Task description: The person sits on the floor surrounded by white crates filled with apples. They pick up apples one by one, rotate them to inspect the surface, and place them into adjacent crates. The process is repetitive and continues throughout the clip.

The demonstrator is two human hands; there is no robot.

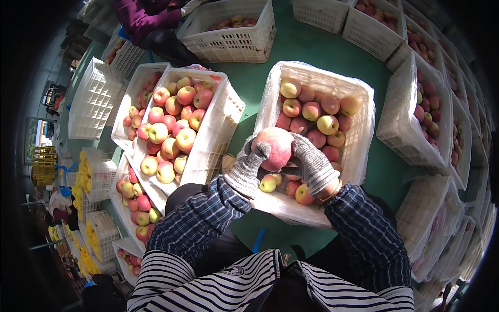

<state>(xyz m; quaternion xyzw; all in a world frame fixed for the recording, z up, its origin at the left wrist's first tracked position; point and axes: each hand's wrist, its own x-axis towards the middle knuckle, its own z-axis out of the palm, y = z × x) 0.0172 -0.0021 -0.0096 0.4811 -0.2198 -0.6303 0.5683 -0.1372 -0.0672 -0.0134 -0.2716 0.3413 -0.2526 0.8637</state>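
A large red-pink apple [274,149] is held up between my two hands, over a lined white plastic crate [368,117]. My left hand [249,165], in a grey knitted glove, grips its left side with the thumb across the front. On the apple's right side, my right hand [314,160] in a matching glove has its fingers against the skin; its underside is hidden. Beneath and beyond the hands, red and yellow apples [327,124] lie in that crate. Just left stands another white crate [230,105], heaped with apples [185,139].
A person [148,19] in a purple top sits at the upper left beside a crate [234,43] of apples. Stacked crates of apples [413,128] line the right. Crates with yellow contents [84,171] stand at far left. The floor [312,43] is green.
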